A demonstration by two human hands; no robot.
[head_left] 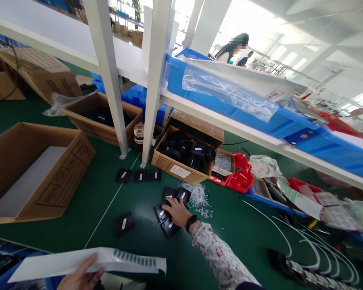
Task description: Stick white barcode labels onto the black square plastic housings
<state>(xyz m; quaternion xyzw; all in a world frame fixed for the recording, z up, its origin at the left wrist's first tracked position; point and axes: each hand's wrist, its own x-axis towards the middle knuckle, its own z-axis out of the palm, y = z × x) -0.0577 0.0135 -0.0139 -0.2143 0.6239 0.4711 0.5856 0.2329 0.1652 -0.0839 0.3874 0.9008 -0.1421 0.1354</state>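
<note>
My left hand (84, 276) is closed around a long white label sheet (63, 264) at the bottom left. A row of small grey labels runs along the sheet's right part. My right hand (178, 212) lies over a cluster of black plastic housings (170, 228), fingers stretched out and touching them. What is under the palm is hidden. Each housing carries a small white label. Another housing (124, 224) lies apart to the left, and a row of three housings (140, 175) sits farther back.
A cardboard box (181, 171) full of black parts stands behind the cluster. White cords (196, 195) and small loose pieces lie beside it. A large carton (69, 177) is at left. Shelf posts (153, 80) rise from the green table. Metal parts with white tubes (308, 274) lie lower right.
</note>
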